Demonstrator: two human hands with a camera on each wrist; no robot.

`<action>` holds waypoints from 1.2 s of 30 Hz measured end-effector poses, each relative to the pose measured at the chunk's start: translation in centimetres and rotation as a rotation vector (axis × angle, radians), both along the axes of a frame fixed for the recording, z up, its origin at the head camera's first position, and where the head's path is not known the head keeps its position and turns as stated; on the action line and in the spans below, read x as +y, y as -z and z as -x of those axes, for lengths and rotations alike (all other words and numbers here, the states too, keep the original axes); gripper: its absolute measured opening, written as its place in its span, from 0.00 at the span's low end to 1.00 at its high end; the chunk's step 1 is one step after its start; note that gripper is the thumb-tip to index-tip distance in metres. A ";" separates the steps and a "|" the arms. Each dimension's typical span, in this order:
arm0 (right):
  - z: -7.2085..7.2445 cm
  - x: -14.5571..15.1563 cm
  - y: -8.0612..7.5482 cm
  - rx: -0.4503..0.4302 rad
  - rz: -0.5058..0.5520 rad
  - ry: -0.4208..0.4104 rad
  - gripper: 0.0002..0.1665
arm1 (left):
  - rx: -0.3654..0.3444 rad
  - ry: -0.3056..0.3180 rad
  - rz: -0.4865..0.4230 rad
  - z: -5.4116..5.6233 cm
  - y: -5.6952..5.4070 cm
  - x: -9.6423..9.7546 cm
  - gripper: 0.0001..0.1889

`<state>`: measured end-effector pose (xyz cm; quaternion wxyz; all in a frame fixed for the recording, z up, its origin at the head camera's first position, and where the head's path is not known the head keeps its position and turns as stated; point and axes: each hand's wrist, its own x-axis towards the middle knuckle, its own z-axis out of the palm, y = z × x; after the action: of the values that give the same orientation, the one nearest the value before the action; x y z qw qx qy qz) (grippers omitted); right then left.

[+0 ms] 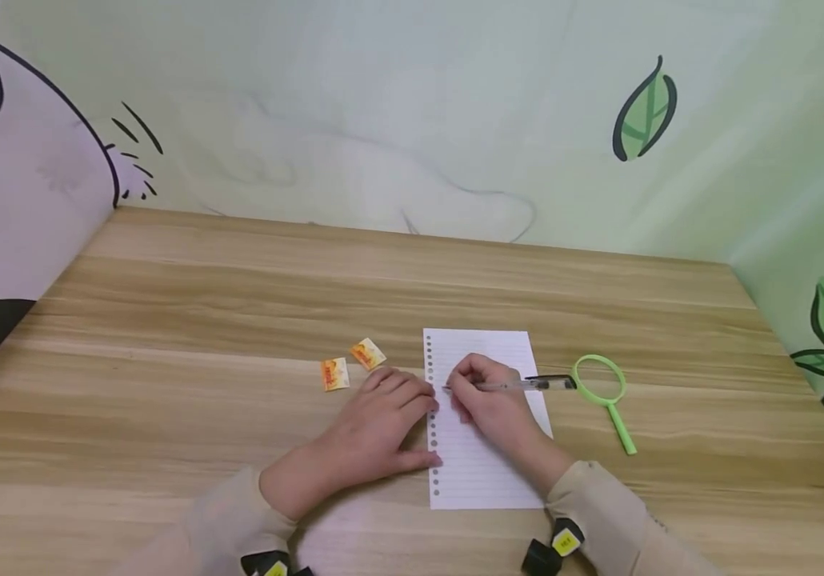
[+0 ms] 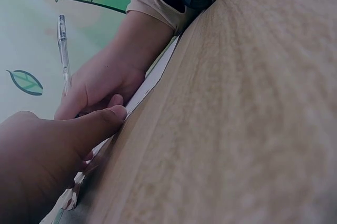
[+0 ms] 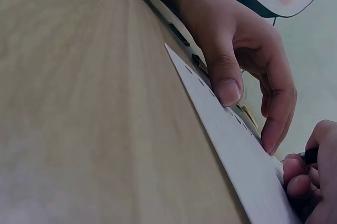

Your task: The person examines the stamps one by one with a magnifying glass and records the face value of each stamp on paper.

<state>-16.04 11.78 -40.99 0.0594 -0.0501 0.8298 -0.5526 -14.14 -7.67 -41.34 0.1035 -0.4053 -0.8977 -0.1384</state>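
Note:
A sheet of lined loose-leaf paper (image 1: 487,484), punched with holes along its left side, lies on the wooden table. My right hand (image 1: 494,404) pinches a clear pen (image 1: 516,386) with a black cap on its rear end. The pen's tip points left, close over the paper near the row of holes. My left hand (image 1: 379,424) rests at the sheet's left edge, fingers spread and thumb apart, the fingertips pressing on the margin. In the right wrist view, the left thumb (image 3: 229,91) touches the punched edge of the paper.
A green magnifying glass (image 1: 622,430) lies right of the paper, its lens rim beside the pen's capped end. Two small orange-and-white packets (image 1: 335,374) lie just beyond the left hand. The wooden tabletop (image 1: 167,304) runs back to a painted wall (image 1: 354,120).

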 end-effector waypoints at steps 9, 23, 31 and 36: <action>0.1 -0.1 0.0 0.029 -0.044 0.013 0.03 | 0.004 -0.001 -0.001 -0.1 -0.1 -0.1 0.29; 0.1 0.1 -0.1 0.014 -0.064 0.000 0.04 | -0.002 -0.001 0.012 -0.2 -0.4 0.0 0.29; 0.1 0.0 -0.1 0.043 -0.096 0.006 0.04 | 0.018 0.002 0.007 -0.1 -0.3 0.0 0.29; 0.0 0.0 -0.1 0.036 -0.086 0.003 0.03 | 0.012 0.001 0.013 -0.1 -0.3 0.0 0.29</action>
<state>-16.09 11.77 -40.93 0.0457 -0.0564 0.8539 -0.5153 -14.02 -7.64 -41.02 0.1064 -0.4070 -0.8978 -0.1302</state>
